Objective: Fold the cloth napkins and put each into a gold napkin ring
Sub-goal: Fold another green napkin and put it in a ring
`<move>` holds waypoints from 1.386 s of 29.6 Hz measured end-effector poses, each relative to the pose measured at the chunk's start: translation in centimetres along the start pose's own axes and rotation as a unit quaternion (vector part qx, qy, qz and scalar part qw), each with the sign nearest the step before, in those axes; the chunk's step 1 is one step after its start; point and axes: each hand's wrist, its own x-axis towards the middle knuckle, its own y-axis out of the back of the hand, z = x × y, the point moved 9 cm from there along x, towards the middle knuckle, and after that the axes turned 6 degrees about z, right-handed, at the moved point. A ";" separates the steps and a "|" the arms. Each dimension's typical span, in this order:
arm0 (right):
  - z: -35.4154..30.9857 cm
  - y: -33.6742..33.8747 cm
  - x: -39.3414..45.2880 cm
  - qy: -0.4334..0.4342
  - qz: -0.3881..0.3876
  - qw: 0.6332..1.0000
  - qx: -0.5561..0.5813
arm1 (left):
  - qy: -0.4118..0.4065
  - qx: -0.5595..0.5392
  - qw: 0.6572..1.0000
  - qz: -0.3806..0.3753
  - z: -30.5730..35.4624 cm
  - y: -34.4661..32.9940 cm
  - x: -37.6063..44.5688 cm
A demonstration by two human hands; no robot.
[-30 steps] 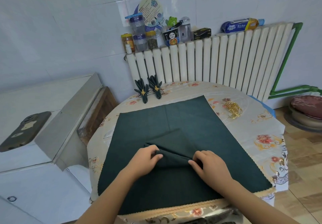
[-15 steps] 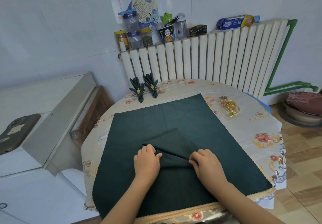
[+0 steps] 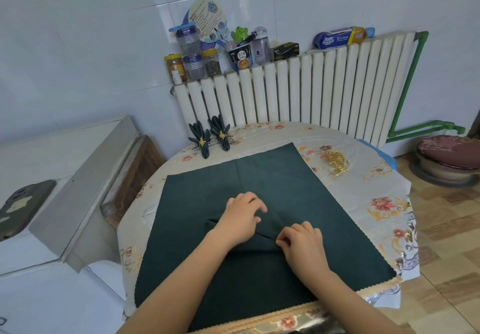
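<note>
A large dark green cloth napkin (image 3: 298,193) lies spread over the round table, with a raised pleat gathered near its middle. My left hand (image 3: 240,220) lies on top of the pleat with its fingers spread and slightly bent. My right hand (image 3: 302,242) pinches the right end of the pleat with curled fingers. Two folded green napkins (image 3: 210,137) in gold rings lie side by side at the table's far left edge. A loose pile of gold napkin rings (image 3: 335,162) sits at the far right of the table.
The table (image 3: 384,203) has a floral cover and stands against a white radiator (image 3: 298,92) whose top holds several jars and packages. A white appliance (image 3: 59,177) with a phone on it stands to the left. A cushioned stool (image 3: 449,157) is on the floor to the right.
My left hand has let go of the pleat's left end and slid up and right over the fold, fingers now spread. My right hand keeps its pinch. The camera has tilted slightly.
</note>
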 end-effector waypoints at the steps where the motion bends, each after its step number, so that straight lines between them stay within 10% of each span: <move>1: 0.0 0.0 -0.1 -0.003 -0.001 1.000 0.000 | -0.043 0.014 0.998 -0.047 1.2 -0.9 0.9; 13: 0.7 -0.3 -0.1 -0.020 0.009 1.000 0.001 | -0.176 0.236 0.913 -0.284 3.8 -7.1 6.2; 32: -0.2 1.4 -0.5 -0.011 0.047 0.999 0.005 | -0.032 -0.121 0.992 -0.014 -2.2 -4.2 -3.0; 41: -2.0 0.9 -0.8 0.080 0.019 0.995 -0.064 | -0.069 -0.060 0.996 0.010 -2.5 -3.6 -4.2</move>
